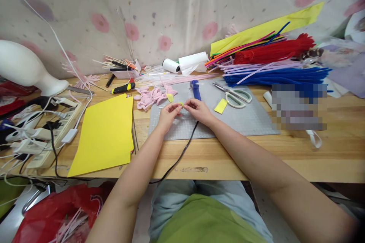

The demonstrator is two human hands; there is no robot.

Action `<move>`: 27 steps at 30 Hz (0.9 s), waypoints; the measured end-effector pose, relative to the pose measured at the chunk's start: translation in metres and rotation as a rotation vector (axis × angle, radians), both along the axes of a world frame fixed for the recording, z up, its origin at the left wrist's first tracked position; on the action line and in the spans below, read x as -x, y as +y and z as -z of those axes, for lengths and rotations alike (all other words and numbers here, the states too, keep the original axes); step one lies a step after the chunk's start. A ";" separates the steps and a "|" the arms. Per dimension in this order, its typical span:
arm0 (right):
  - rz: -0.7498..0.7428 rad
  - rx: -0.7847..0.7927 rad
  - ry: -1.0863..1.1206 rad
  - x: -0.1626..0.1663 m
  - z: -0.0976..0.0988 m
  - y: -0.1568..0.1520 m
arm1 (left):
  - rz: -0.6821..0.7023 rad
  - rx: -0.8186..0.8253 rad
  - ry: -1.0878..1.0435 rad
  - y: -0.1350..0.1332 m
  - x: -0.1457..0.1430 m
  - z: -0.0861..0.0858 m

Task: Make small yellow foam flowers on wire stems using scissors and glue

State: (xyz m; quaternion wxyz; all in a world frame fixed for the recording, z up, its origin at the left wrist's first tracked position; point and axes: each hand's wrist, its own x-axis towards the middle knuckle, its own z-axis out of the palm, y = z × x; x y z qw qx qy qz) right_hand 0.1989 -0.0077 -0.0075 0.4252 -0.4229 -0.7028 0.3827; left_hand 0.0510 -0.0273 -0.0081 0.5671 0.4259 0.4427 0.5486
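Both – left hand and right hand – pinch a small yellow scrap (thin, curved) | above flat grey gridded mat

No legible text, label, brand or number anywhere in view. Only faint grid lines on the grey cutting mat, without readable figures. Markings on the power strip too small to read.

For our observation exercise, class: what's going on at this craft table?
A person at a wooden table pinches a small yellow piece between the left hand and right hand, above a grey cutting mat. Pink pieces lie left of the hands, a blue-handled tool behind, scissors to the right. A yellow sheet lies further left.
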 end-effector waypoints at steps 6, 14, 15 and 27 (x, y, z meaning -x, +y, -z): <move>0.000 -0.021 -0.014 0.000 0.002 0.001 | 0.003 -0.004 0.034 0.000 -0.001 0.001; -0.008 -0.022 -0.045 -0.001 0.001 0.001 | -0.020 -0.013 0.074 0.000 -0.001 0.003; -0.004 -0.019 -0.048 -0.001 0.001 0.001 | -0.017 -0.008 0.075 0.000 -0.001 0.002; 0.093 -0.092 -0.123 -0.004 -0.002 0.000 | -0.096 0.049 0.091 0.002 -0.006 0.002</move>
